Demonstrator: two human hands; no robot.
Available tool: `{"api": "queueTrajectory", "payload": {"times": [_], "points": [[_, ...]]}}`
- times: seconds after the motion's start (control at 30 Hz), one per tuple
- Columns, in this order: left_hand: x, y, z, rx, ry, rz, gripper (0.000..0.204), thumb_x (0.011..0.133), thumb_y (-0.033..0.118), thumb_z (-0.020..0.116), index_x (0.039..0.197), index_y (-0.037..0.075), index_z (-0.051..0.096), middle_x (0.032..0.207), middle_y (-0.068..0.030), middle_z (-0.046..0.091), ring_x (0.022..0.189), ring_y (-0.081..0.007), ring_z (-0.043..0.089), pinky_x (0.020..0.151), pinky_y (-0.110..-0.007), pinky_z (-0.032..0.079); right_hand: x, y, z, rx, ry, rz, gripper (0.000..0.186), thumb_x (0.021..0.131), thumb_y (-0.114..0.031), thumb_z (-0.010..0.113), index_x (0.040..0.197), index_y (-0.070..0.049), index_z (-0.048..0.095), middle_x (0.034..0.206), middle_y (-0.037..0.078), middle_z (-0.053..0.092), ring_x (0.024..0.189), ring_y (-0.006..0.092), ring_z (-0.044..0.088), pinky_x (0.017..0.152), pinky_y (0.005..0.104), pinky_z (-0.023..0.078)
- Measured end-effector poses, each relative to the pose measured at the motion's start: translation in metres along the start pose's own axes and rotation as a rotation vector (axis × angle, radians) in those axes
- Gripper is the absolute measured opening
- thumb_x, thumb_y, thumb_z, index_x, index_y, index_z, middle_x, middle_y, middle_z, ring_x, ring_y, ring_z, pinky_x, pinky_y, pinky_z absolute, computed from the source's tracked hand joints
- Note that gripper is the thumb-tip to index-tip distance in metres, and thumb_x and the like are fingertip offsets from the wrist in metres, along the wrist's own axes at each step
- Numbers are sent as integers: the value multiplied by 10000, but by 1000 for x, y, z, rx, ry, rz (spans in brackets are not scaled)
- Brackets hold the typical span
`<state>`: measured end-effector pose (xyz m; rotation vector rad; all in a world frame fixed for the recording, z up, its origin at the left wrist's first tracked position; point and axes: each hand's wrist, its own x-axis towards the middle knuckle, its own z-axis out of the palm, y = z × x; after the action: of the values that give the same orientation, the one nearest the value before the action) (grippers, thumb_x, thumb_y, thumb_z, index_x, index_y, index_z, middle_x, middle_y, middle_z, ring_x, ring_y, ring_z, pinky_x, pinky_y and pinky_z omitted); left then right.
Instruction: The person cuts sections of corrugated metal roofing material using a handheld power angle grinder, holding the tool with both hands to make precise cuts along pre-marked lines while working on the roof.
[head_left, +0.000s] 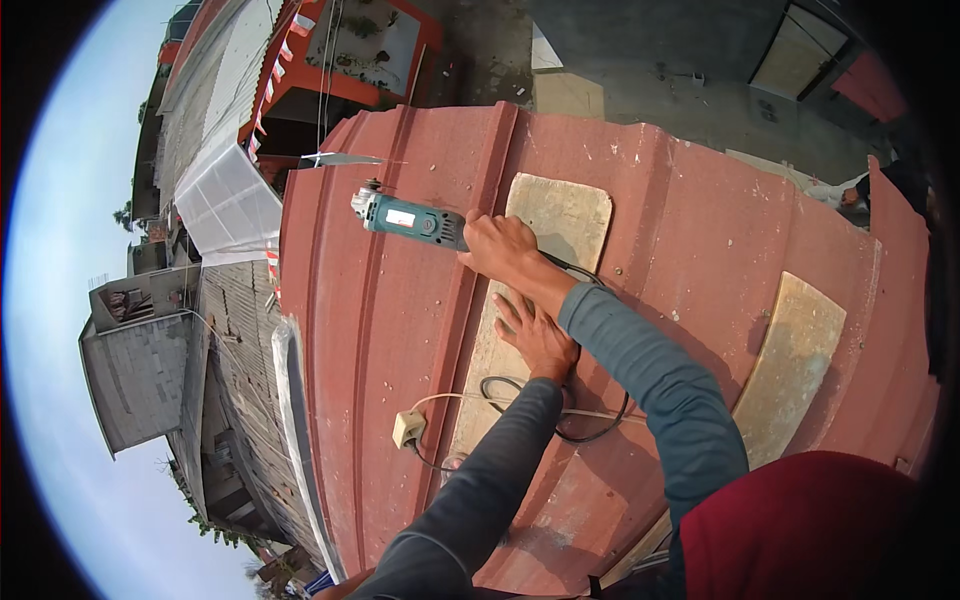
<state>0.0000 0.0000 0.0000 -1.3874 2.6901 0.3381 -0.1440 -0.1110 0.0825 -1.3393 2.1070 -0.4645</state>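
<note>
My right hand (503,247) is wrapped round the rear of a teal angle grinder (420,220), whose head points left just above the red ribbed metal roof (690,250). Below it, my left hand (540,340) rests flat with fingers spread on a long wooden board (562,212) lying across the ribs. From the grinder, a black cord (610,425) runs back under my right forearm and loops beside my left wrist. A cream extension socket (408,428) sits left of my left forearm with a plug in it. My forearms partly hide the board and the cord.
A second board (790,365) lies on the roof at the right. The roof's far edge overlooks a grey yard (680,110). Beyond its left edge are older corrugated roofs (240,330) and a block building (140,370). A thin sheet piece (345,159) juts at the far left corner.
</note>
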Motion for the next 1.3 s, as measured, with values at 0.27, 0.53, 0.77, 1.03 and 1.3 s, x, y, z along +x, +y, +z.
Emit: {"api": "queueTrajectory", "payload": {"times": [0.27,0.53,0.77,1.03,1.3], "points": [[4,25,-20,-62,57,59,558,981,325,459,1490,96,478,1687,-187,171,1525,-511,98,1159,-681,97,36,29,-33,-30,216,38,355,821,-292,780,1034,-15,717,1023,157,757,947,323,751,813,411,602],[2,27,-25,-70,79,83,552,1012,287,394,1524,89,439,1682,-189,187,1529,-500,99,1158,-683,93,51,41,-37,-13,293,8,341,816,-286,763,994,3,725,974,205,751,942,354,743,834,442,588],[4,28,-29,-53,82,60,610,942,225,467,1534,83,427,1696,-181,137,1531,-505,76,1157,-685,101,65,32,-27,-76,312,-47,325,804,-275,780,991,-13,737,978,174,756,943,347,744,812,436,593],[10,20,-33,2,108,12,553,1048,361,323,1551,152,422,1696,-155,157,1537,-484,76,1170,-678,77,69,9,-44,-33,203,1,279,823,-257,785,1034,-78,763,1086,112,754,1016,306,734,882,412,577],[5,24,-32,-22,108,1,558,1048,365,313,1558,160,409,1695,-160,157,1527,-493,100,1166,-676,79,77,22,-31,-53,239,-55,348,798,-277,798,1056,-51,741,1096,141,740,1026,343,722,886,443,570]]}}
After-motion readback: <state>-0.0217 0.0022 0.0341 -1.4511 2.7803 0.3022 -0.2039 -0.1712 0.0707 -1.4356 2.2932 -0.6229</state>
